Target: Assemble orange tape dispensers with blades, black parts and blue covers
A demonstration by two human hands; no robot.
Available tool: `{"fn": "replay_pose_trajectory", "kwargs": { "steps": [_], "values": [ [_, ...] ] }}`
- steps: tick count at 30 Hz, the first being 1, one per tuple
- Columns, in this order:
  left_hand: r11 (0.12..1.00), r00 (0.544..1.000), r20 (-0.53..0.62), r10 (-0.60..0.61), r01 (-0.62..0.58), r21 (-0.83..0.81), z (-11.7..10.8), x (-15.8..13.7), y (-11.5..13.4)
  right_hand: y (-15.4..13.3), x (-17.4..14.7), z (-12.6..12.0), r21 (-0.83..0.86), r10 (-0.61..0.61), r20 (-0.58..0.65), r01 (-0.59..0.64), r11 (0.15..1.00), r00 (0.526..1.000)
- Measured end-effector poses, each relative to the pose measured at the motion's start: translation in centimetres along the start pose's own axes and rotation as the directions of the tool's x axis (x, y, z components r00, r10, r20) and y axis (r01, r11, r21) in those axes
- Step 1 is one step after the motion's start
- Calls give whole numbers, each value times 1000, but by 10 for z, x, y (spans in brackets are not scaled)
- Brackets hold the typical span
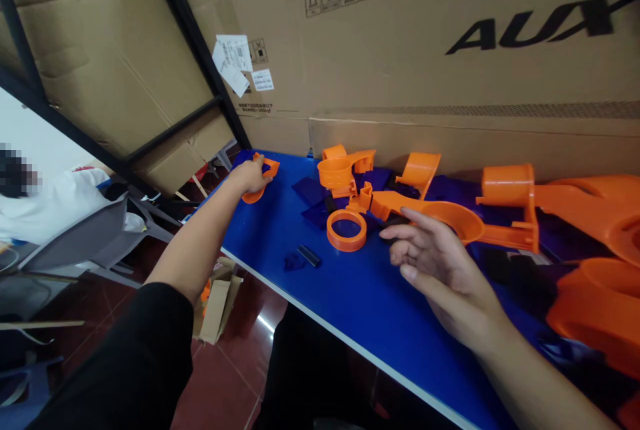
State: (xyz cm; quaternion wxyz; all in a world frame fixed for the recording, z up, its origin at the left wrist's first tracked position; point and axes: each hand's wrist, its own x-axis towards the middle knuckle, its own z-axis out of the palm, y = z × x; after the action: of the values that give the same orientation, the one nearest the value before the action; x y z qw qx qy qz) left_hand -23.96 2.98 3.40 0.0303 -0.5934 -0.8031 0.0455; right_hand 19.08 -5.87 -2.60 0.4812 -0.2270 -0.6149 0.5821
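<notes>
Out at the far left end of the blue table, my left hand [246, 177] has its fingers closed on an orange plastic part [254, 197] with a curved edge; the hand hides most of it. My right hand [445, 270] hovers over the table, fingers loosely spread and nothing in them. Nearest to it lie an orange ring [346, 242] and a long orange piece with a round cup [450, 217]. A small dark tube [309, 255] rests between the two hands, beside a dark scrap [293, 261].
More orange plastic parts [507, 185] lie along the back and right of the blue table [370, 323]. Behind stands a large cardboard sheet [400, 70]. A black metal frame [200, 50] rises at left. On the floor are a cardboard box [219, 310] and grey chair [95, 237]; a person sits beyond.
</notes>
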Motion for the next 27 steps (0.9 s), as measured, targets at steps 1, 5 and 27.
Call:
{"fn": "replay_pose_trajectory", "kwargs": {
  "steps": [1, 5, 27],
  "values": [
    [1000, 1000, 16, -3, 3, 4, -4, 10, 4, 0, 0, 0, -3, 2, 5, -2, 1000, 1000],
    [999, 995, 98, -20, 17, 32, -14, 34, 15, -2, -1, -1, -10, 17, 18, -16, 1000, 1000],
    [932, 934, -153, 324, -343, -119, 7, -112, 114, -5, 3, -4, 59, -18, -85, 23, 998, 996]
  ]
}}
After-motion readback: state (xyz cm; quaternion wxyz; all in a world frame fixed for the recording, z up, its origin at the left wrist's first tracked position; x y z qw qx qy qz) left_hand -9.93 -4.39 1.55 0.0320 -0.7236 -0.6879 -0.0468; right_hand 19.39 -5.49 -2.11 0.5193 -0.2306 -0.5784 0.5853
